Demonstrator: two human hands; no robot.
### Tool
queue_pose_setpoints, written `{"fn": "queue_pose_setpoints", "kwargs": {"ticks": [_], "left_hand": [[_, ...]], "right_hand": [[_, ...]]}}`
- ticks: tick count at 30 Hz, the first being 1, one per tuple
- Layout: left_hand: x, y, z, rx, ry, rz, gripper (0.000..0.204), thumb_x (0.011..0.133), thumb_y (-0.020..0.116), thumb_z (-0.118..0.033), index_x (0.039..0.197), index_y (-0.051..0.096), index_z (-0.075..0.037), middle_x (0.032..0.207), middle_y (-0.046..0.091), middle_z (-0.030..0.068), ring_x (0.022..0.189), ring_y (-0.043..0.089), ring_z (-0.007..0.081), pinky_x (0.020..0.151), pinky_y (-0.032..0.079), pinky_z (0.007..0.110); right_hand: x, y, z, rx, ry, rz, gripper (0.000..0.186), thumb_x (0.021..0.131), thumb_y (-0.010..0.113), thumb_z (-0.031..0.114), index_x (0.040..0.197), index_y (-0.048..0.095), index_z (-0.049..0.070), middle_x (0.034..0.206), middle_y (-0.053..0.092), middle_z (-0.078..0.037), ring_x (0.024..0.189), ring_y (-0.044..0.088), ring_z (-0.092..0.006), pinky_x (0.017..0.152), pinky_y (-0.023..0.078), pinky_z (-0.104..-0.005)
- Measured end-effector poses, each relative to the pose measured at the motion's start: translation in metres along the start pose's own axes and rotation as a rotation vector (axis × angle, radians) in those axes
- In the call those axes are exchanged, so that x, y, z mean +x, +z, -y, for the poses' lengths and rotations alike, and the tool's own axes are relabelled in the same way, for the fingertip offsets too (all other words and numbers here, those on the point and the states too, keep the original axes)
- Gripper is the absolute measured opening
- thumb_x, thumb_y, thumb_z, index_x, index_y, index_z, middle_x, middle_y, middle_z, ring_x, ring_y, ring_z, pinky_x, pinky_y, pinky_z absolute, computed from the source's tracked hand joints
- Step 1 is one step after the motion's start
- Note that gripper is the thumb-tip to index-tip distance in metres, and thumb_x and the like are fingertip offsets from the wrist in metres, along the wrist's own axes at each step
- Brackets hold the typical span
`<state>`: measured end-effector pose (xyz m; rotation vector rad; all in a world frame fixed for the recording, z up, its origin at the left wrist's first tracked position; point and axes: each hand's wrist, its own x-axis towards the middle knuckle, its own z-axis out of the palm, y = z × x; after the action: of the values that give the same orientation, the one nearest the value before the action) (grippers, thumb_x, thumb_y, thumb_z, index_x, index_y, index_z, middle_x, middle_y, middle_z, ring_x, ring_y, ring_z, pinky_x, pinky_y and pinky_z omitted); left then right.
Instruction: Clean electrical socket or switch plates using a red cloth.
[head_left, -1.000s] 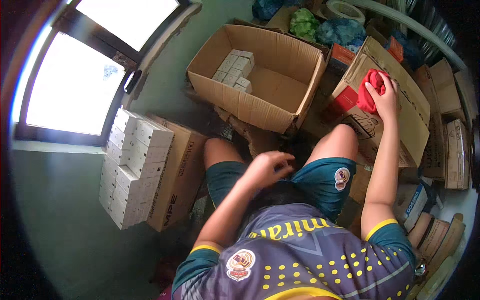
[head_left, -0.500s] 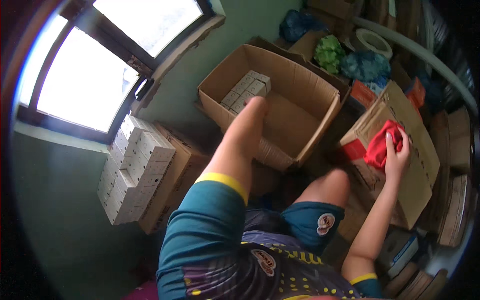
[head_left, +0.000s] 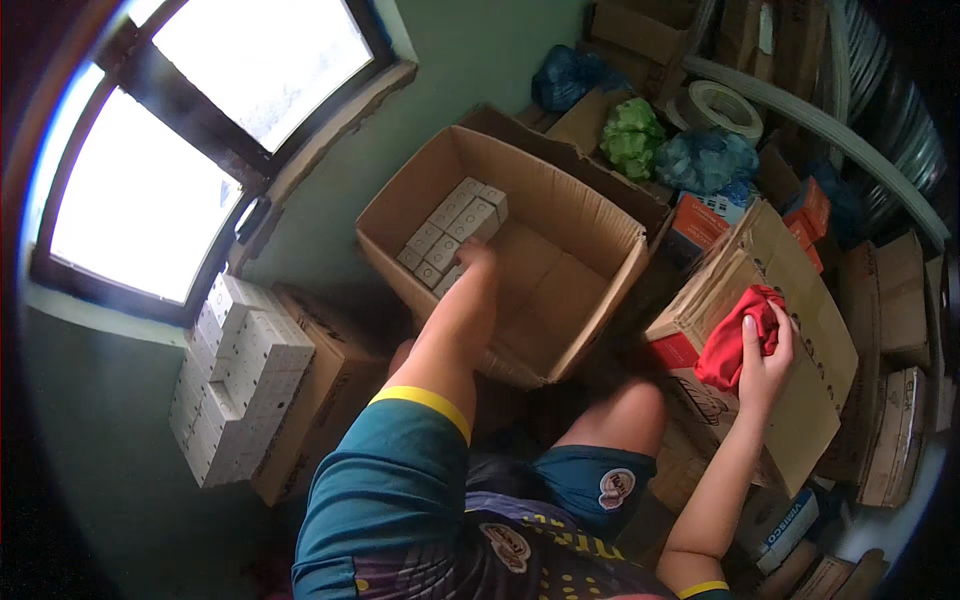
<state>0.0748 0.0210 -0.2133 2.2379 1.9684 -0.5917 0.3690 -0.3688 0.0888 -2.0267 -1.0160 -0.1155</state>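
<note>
Red cloth [head_left: 738,338] under right-hand fingers [head_left: 752,330]

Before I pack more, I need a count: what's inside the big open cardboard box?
Inside the open cardboard box, small white boxes sit in rows at its far-left corner; the rest shows bare bottom. The left hand covers some, so no full count.

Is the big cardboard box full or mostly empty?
Mostly empty. The big cardboard box holds only a few small white boxes in one corner, where the left hand reaches; the rest shows bare bottom.
</note>
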Motion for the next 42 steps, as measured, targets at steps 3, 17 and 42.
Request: {"fn": "queue_pose_setpoints", "kwargs": {"ticks": [3, 17, 42], "left_hand": [[0.005, -0.011, 0.033, -0.054, -0.03, 0.077, 0.047, 0.099, 0.055, -0.028, 0.14, 0.057, -0.007, 0.143, 0.055, 0.0165, 0.129, 0.055, 0.0412, 0.088, 0.052, 0.062], [-0.079, -0.136, 0.021, 0.123, 0.654, 0.083, 0.068, 0.067, 0.081, -0.038, 0.123, 0.067, -0.002, 0.126, 0.064, 0.0204, 0.121, 0.057, 0.0381, 0.102, 0.048, 0.042], [-0.516, -0.199, 0.198, -2.562, 0.786, -0.091, 0.104, 0.081, 0.074, 0.003, 0.161, 0.012, -0.02, 0.143, 0.049, 0.0138, 0.128, 0.055, 0.0292, 0.098, 0.052, 0.038]], "right_hand": [[0.0, 0.006, 0.012, 0.025, -0.031, -0.013, 0.041, 0.094, 0.07, 0.025, 0.125, 0.062, 0.0, 0.126, 0.061, -0.016, 0.12, 0.057, -0.0303, 0.106, 0.042, -0.0409], [-0.001, -0.006, 0.006, -0.029, 0.036, 0.026, 0.056, 0.08, 0.079, 0.013, 0.132, 0.058, 0.011, 0.13, 0.059, -0.017, 0.122, 0.057, -0.0302, 0.103, 0.045, -0.0419], [-0.177, 0.017, 0.289, 1.096, -0.153, 0.144, 0.065, 0.069, 0.074, 0.003, 0.13, 0.052, 0.003, 0.127, 0.054, -0.009, 0.115, 0.054, -0.0212, 0.105, 0.04, -0.0359]]}}
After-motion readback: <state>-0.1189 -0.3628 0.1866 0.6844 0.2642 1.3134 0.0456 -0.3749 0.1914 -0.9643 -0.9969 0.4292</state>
